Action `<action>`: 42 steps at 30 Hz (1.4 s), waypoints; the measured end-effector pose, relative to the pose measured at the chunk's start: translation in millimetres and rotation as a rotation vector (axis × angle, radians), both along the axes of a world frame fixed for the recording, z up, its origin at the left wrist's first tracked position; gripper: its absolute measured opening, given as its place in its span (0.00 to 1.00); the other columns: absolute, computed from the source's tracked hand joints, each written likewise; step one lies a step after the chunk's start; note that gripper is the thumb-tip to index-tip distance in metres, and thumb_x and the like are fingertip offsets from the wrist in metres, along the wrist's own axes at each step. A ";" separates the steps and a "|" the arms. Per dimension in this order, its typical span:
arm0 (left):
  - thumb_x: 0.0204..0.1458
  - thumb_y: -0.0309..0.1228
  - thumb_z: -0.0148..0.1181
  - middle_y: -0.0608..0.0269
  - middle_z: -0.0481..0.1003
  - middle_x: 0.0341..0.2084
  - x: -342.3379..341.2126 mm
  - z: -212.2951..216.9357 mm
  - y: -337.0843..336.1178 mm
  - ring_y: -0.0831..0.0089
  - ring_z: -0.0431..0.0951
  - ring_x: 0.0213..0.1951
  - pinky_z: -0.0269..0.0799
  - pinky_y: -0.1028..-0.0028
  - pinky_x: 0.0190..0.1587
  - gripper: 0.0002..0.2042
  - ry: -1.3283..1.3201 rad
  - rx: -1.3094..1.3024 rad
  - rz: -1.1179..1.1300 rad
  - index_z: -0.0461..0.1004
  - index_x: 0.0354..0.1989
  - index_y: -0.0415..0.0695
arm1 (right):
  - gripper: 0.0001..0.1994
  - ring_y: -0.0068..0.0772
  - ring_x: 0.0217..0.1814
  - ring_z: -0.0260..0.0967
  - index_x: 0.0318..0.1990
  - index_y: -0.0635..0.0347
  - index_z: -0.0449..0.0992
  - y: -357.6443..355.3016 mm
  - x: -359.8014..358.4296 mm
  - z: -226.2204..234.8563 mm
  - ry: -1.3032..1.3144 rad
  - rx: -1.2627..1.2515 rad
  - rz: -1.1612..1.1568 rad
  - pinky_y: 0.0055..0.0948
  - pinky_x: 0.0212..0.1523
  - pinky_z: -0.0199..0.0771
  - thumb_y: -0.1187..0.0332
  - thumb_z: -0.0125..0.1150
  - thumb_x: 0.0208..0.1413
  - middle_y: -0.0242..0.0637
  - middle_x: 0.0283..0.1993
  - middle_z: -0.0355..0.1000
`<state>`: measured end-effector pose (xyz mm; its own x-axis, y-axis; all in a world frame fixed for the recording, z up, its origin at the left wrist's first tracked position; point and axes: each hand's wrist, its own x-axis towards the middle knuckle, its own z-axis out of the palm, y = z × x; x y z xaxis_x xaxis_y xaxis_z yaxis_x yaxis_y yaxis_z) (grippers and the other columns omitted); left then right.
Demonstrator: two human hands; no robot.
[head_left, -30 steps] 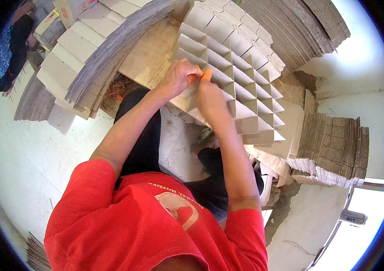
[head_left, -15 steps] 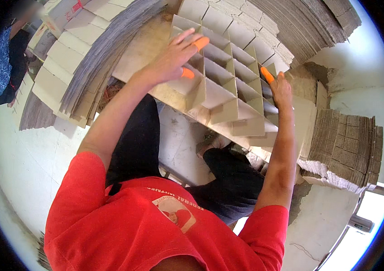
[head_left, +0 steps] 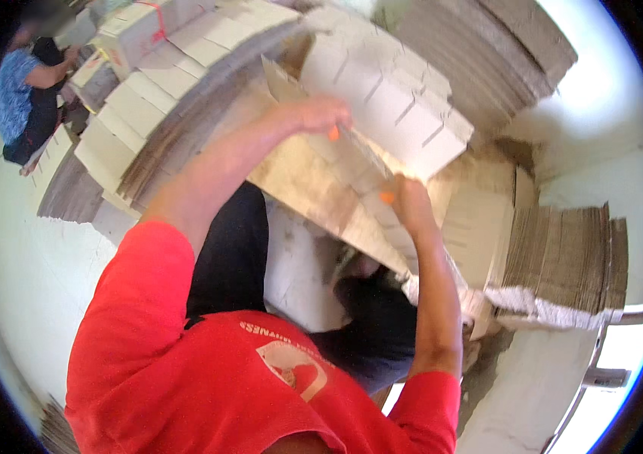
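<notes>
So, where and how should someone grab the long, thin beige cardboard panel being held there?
The panel is probably best pinched from above at two spread points on its upper edge: it is long and thin, and that edge lies exposed between the left fingers and right fingers.

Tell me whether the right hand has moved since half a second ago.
Yes. The right hand has moved left and nearer the person's body, judged against the cardboard stack at right.

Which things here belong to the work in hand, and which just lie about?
In use:
cardboard piece, held by left hand and right hand
orange finger covers
wooden board beneath
slotted sheets beyond, probably

Apparently lying about:
cardboard stack at right
red-strapped carton, upper left
</notes>
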<state>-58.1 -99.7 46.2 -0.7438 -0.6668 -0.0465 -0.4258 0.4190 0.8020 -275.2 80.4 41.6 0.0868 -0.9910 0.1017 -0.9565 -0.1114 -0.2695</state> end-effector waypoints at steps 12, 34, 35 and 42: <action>0.41 0.29 0.56 0.61 0.72 0.41 222.0 70.2 78.2 0.67 0.71 0.41 0.67 0.68 0.41 0.20 -0.443 -1.582 0.714 0.71 0.47 0.41 | 0.18 0.44 0.60 0.62 0.52 0.60 0.69 92.0 -2.4 82.5 0.562 -0.696 -0.210 0.49 0.63 0.54 0.68 0.58 0.54 0.44 0.52 0.68; 0.44 0.34 0.66 0.52 0.76 0.38 41.4 3.7 28.0 0.54 0.75 0.40 0.69 0.62 0.43 0.17 -0.096 -0.799 0.289 0.75 0.44 0.43 | 0.15 0.53 0.43 0.71 0.43 0.64 0.68 173.4 -211.5 -29.9 0.403 -0.005 -1.094 0.47 0.39 0.71 0.68 0.61 0.49 0.54 0.40 0.71; 0.43 0.33 0.66 0.51 0.76 0.38 18.3 2.5 21.4 0.54 0.75 0.40 0.69 0.62 0.43 0.18 -0.084 -0.742 0.273 0.75 0.44 0.43 | 0.15 0.55 0.42 0.71 0.42 0.64 0.68 170.5 -208.7 -20.6 0.340 0.018 -1.170 0.48 0.38 0.71 0.68 0.62 0.49 0.55 0.38 0.72; 0.42 0.25 0.64 0.55 0.73 0.41 -128.8 -7.1 -29.3 0.58 0.70 0.47 0.67 0.65 0.47 0.22 0.155 -0.862 0.013 0.69 0.48 0.39 | 0.22 0.60 0.39 0.69 0.33 0.62 0.72 179.1 -227.7 -20.7 0.256 -0.052 -1.153 0.53 0.37 0.66 0.47 0.59 0.50 0.55 0.35 0.73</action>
